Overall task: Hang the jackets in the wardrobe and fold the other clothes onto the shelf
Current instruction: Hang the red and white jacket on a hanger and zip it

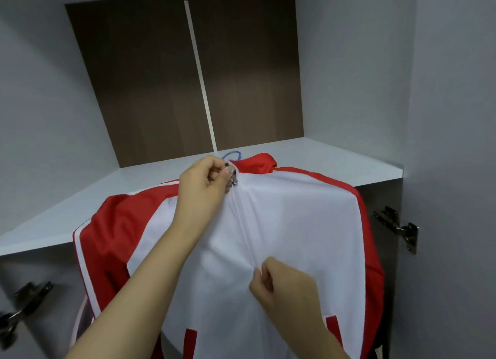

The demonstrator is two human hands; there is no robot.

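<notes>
Two hands grip one jacket [290,219]: left hand [204,181] pinches zipper pull [234,180], right hand [281,283] pinches fabric.

- Soft, even room light from behind the viewer; nothing harsh.
- The wardrobe's brown back panel [150,85] has a paler sheen mid-height and darkens toward the top.
- The white jacket [295,224] front looks slightly blown out.
- Wide-angle bending tilts the side walls.
- The right hand [279,281] is slightly blurred.
</notes>
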